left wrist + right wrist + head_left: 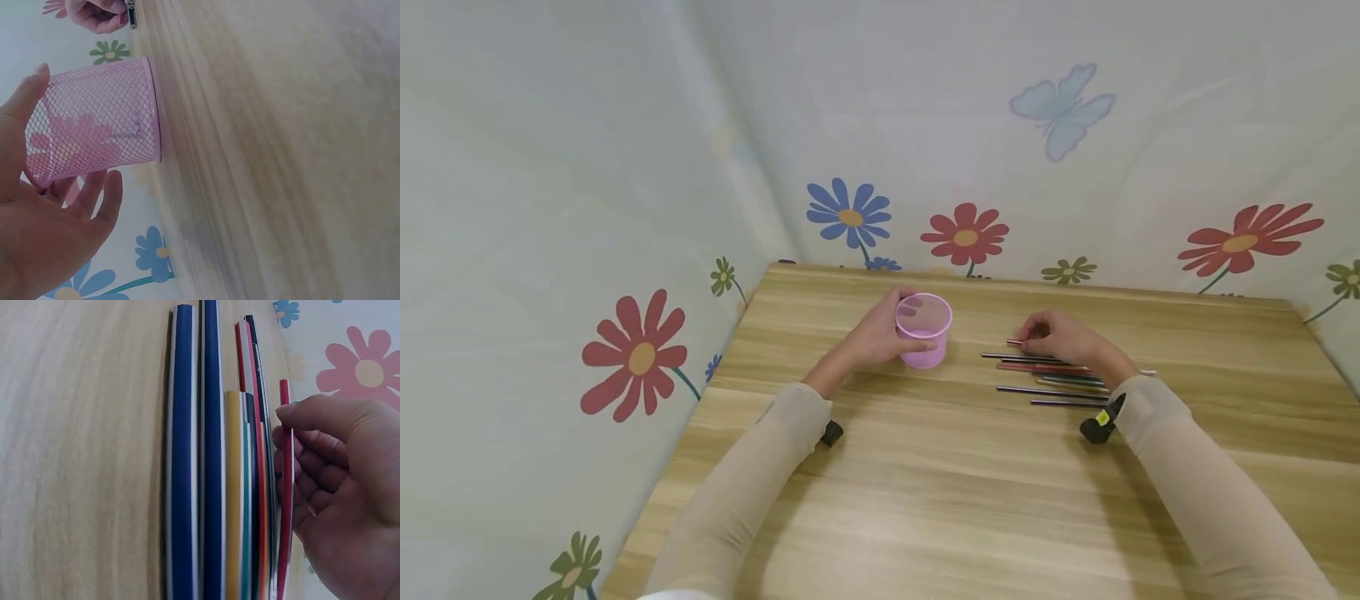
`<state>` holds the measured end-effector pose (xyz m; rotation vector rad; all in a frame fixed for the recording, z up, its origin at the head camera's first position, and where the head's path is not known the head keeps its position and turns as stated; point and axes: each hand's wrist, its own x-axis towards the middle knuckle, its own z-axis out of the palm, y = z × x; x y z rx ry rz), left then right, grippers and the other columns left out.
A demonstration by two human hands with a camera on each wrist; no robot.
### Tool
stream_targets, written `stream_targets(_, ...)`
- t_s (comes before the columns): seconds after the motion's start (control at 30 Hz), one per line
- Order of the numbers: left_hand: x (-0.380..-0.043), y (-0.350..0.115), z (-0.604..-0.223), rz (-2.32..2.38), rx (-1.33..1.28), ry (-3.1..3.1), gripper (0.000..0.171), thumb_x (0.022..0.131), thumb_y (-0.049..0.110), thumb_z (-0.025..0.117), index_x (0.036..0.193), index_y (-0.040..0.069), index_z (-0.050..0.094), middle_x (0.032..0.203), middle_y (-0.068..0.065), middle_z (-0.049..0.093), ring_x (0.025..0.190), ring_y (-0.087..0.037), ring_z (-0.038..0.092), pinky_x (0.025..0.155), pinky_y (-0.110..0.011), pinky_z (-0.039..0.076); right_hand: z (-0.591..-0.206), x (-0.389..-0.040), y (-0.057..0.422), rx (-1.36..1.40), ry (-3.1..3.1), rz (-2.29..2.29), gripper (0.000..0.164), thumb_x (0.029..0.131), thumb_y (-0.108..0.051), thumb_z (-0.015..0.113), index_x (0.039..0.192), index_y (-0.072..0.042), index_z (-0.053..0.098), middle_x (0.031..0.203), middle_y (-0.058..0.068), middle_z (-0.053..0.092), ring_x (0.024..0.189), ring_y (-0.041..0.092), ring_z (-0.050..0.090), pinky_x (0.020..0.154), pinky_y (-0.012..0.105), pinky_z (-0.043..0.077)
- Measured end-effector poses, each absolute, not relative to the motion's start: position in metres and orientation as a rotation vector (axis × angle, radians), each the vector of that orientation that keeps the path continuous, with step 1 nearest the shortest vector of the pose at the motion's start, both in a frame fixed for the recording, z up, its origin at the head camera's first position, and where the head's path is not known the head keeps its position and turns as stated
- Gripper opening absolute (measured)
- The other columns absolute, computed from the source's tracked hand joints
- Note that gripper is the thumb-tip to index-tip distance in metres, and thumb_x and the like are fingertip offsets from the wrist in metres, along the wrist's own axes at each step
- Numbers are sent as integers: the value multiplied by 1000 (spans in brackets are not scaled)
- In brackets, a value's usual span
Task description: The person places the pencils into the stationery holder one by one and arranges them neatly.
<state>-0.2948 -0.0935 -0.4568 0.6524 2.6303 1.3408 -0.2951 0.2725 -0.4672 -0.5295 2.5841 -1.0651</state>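
A pink mesh pencil cup (103, 115) stands upright on the table, its open rim facing up. My left hand (876, 335) holds it from the left side, thumb and fingers spread round its wall. Farther right, my right hand (1063, 337) pinches a red pencil (287, 487) between thumb and fingers, at the far side of a loose bunch of pencils. Two blue pencils (182, 425) lie nearest me, with a yellow pencil (234, 487) and several red, green and dark ones beside them. In the head view the right hand and forearm cover part of the bunch.
The wooden table (910, 500) ends at the back against a pale cloth (925, 125) printed with flowers and a butterfly. Another stretch of this cloth runs along the left edge. Black wrist cameras (1099, 427) sit under both forearms, near the tabletop.
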Motion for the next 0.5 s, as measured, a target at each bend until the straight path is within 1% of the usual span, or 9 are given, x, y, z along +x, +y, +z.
stream_targets(0.1, -296, -94, -458, 1346, 652, 2631, 103, 77, 44, 97, 156, 11, 39, 145, -5, 54, 130, -23, 55, 112, -45, 50, -464, -296, 274, -555, 2624, -1041, 9, 98, -9, 74, 105, -3, 73, 100, 9, 71, 91, 22, 60, 81, 34, 51)
stream_targets(0.2, -297, -94, -459, 1363, 661, 2623, 104, 76, 44, 97, 156, 11, 39, 144, -5, 55, 130, -23, 55, 112, -45, 50, -456, -298, 274, -593, 2659, -1037, 6, 96, -3, 73, 102, -1, 73, 96, 9, 70, 88, 23, 60, 77, 33, 52)
stream_targets(0.3, -298, -93, -459, 1365, 672, 2619, 103, 76, 45, 97, 155, 12, 39, 144, -5, 55, 130, -22, 55, 112, -44, 50, -442, -298, 273, -627, 2692, -1062, 5, 96, 1, 72, 101, 1, 72, 95, 11, 70, 88, 24, 61, 77, 29, 52)
stream_targets(0.5, -299, -93, -460, 1355, 664, 2610, 102, 77, 43, 97, 155, 12, 39, 145, -4, 54, 130, -21, 55, 112, -43, 50, -398, -293, 262, -687, 2732, -1154, 11, 99, -9, 75, 107, -1, 74, 102, 11, 72, 93, 24, 65, 77, 18, 53)
